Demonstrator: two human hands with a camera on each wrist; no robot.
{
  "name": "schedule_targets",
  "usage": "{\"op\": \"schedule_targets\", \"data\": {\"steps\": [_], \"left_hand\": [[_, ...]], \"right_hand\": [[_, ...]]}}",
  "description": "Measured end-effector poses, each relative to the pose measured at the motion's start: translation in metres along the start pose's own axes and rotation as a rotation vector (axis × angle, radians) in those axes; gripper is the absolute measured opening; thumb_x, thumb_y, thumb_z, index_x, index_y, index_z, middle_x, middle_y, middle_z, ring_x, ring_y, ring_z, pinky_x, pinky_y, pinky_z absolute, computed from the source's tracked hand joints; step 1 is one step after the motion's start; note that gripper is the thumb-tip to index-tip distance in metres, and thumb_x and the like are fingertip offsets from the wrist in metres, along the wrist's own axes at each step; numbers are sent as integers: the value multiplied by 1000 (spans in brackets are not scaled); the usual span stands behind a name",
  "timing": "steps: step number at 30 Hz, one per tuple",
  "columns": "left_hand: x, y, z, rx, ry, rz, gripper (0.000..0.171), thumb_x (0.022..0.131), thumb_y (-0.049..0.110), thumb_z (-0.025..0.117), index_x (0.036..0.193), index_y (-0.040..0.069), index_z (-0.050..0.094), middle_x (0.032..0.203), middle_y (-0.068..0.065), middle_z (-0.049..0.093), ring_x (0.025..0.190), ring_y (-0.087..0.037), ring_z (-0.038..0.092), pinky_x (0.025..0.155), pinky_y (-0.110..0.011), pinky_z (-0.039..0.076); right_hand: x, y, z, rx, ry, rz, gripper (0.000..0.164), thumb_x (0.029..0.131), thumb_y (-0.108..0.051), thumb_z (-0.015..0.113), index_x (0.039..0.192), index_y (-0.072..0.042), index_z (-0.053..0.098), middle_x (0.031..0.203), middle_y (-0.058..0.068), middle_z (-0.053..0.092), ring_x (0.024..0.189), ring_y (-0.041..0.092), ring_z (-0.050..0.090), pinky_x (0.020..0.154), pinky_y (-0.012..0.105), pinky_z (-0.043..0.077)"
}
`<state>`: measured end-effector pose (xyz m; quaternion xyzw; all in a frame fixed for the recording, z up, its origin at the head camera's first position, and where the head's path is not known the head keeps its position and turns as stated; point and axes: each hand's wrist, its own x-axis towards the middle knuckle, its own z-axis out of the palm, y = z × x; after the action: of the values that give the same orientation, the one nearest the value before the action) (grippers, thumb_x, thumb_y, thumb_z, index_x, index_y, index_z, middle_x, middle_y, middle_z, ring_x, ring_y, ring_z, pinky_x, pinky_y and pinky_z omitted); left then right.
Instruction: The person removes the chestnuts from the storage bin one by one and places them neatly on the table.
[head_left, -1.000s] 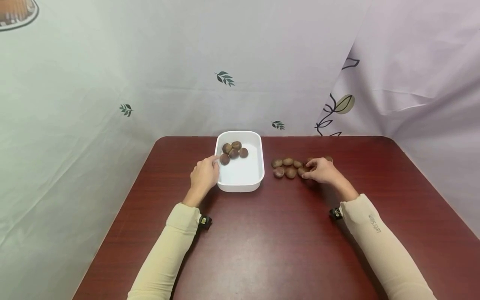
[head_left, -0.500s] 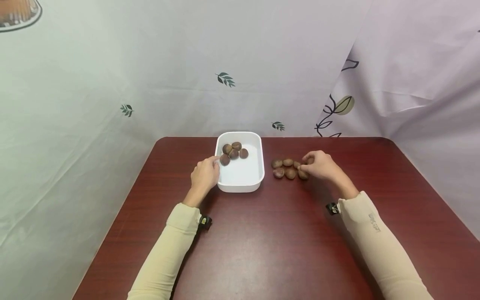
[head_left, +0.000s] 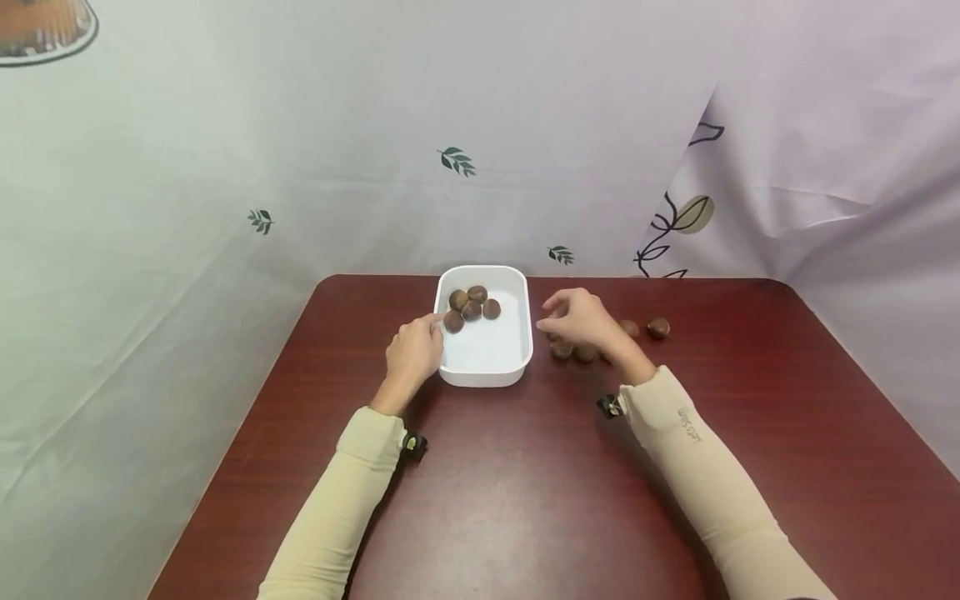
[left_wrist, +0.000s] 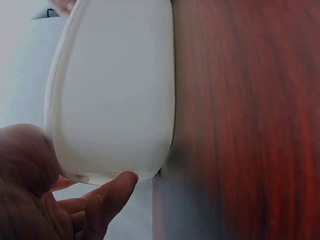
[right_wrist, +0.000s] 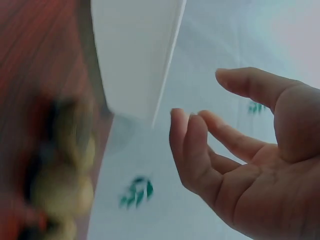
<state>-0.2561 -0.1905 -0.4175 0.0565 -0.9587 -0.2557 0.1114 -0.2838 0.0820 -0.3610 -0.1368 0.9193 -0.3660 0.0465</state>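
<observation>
A white rectangular tray [head_left: 483, 377] stands near the back of the table, with several brown chestnuts [head_left: 472, 311] grouped toward its back left. My left hand [head_left: 414, 348] grips the tray's left side; in the left wrist view its fingers curl against the outer wall [left_wrist: 112, 95]. Just right of the tray, my right hand [head_left: 583, 320] hovers over a cluster of chestnuts [head_left: 561, 349] and partly hides them. The right wrist view shows its thumb and fingers apart with nothing between them. Two chestnuts [head_left: 658, 327] lie to the right of that hand.
The dark red wooden table [head_left: 480, 475] stretches toward me in front of the tray. A pale cloth backdrop [head_left: 360, 200] with leaf prints hangs behind the table and along both sides.
My right hand has moved left from the right end of the chestnut cluster to beside the tray, uncovering chestnuts on the right. The left hand keeps its hold on the tray.
</observation>
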Motion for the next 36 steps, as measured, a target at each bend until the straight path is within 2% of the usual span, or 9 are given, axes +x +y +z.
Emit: {"op": "schedule_targets", "data": {"steps": [4, 11, 19, 25, 29, 32, 36], "left_hand": [[0, 2, 1, 5, -1, -5, 34, 92, 28, 43, 121, 28, 61, 113, -8, 64, 89, -34, 62, 67, -50, 46], [-1, 3, 3, 11, 1, -6, 34, 92, 28, 43, 121, 27, 61, 113, -8, 64, 88, -34, 62, 65, -50, 46], [0, 4, 3, 23, -2, -7, 33, 92, 28, 44, 121, 28, 61, 112, -7, 65, 88, -34, 63, 67, -50, 46], [-1, 4, 2, 23, 3, -7, 32, 92, 27, 45, 120, 27, 61, 109, -7, 65, 85, -33, 63, 65, -49, 46], [-1, 4, 2, 24, 9, 0, 32, 92, 27, 46, 119, 27, 62, 109, -8, 65, 85, -33, 63, 64, -49, 47], [-1, 3, 1, 22, 15, 2, 31, 93, 27, 46, 119, 26, 63, 109, -8, 66, 85, -33, 63, 63, -49, 46], [0, 2, 1, 28, 17, 2, 31, 92, 27, 45, 119, 28, 62, 108, -8, 66, 85, -34, 63, 63, -49, 46]], "right_hand": [[13, -14, 23, 49, 0, -41, 33, 77, -20, 70, 104, -2, 64, 86, 11, 67, 71, 22, 64, 61, 30, 51], [34, -29, 60, 87, -8, -77, 28, 74, -14, 72, 99, -4, 66, 85, 9, 68, 72, 19, 63, 57, 26, 51], [54, -42, 83, 41, -81, -125, 40, 72, -11, 72, 109, 2, 63, 99, 18, 66, 88, 24, 61, 74, 30, 49], [67, -51, 98, 101, -136, -84, 47, 69, -5, 73, 113, 4, 59, 104, 20, 64, 89, 25, 63, 65, 25, 51], [71, -57, 106, 112, -140, -60, 53, 66, -3, 75, 116, 6, 57, 106, 21, 63, 84, 26, 64, 62, 25, 52], [74, -57, 113, 79, -133, -49, 59, 65, -7, 77, 119, 4, 56, 107, 19, 63, 82, 24, 65, 67, 25, 51], [77, -54, 125, 11, -127, -19, 66, 67, -13, 77, 126, 0, 52, 113, 15, 61, 94, 23, 62, 79, 27, 47]]}}
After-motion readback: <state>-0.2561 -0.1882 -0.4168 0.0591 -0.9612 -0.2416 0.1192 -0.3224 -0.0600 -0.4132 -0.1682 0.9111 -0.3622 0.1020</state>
